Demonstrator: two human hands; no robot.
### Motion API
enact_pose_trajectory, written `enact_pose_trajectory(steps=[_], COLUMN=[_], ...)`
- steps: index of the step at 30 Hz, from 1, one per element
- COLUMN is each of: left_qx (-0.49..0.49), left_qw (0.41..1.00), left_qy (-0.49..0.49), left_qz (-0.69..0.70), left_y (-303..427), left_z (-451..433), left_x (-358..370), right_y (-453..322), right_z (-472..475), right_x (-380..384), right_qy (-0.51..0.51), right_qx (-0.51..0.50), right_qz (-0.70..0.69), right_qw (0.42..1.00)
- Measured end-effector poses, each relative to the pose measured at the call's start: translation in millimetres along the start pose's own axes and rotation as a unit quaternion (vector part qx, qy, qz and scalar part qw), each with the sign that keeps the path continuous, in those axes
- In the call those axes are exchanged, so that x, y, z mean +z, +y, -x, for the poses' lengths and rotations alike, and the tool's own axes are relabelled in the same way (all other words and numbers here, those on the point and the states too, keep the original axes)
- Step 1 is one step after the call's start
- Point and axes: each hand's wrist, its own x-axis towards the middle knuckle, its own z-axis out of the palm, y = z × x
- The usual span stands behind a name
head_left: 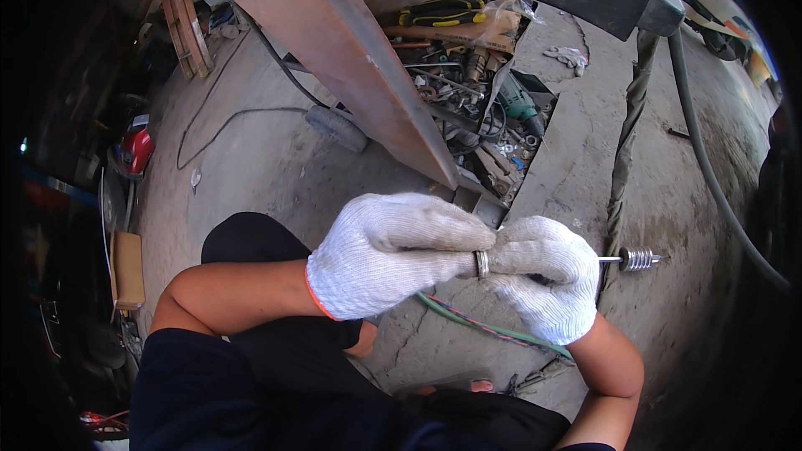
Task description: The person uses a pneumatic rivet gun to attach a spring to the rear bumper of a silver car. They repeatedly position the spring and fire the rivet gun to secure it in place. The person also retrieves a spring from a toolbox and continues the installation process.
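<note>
Both hands wear white knitted gloves and meet fingertip to fingertip in front of me. My left hand [401, 250] pinches a small ribbed metal ring [482, 265], seen nearly edge-on where the fingertips meet. My right hand [548, 275] is closed, its fingertips touching the ring's other side. From the right hand's far side sticks a thin metal rod [608, 259]. Near its end the rod carries a coil spring [638, 259], with a narrow tip beyond. The grip on the rod and whatever lies inside the gloved fingers are hidden.
Ahead, a slanted rusty metal panel [363, 75] stands beside a tray of loose hardware [451, 75]. A green power drill [520, 100] and yellow-black-handled pliers [442, 12] lie there. A grey hose [695, 113] hangs right; a green hose [476, 322] crosses the concrete floor below my hands.
</note>
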Motion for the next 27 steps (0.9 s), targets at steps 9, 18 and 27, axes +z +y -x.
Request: enact_pose_trajectory(steps=[9, 18, 27], left_qx=[0.084, 0.114, 0.062], left_qw=[0.995, 0.99, 0.996], left_qy=[-0.012, -0.029, -0.037], left_qz=[-0.05, -0.073, -0.043], left_y=[-2.4, -2.1, 1.0], left_z=[-0.4, -4.1, -5.6], left_x=[-4.9, -6.6, -2.9], right_y=[2.7, -2.2, -4.2], right_z=[1.2, 3.6, 6.8], right_x=[6.6, 4.3, 4.3], right_qy=[0.008, 0.017, 0.027], right_qx=[-0.003, -0.002, -0.015], right_qz=[-0.013, -0.03, -0.029], right_qw=[1.0, 0.999, 0.999])
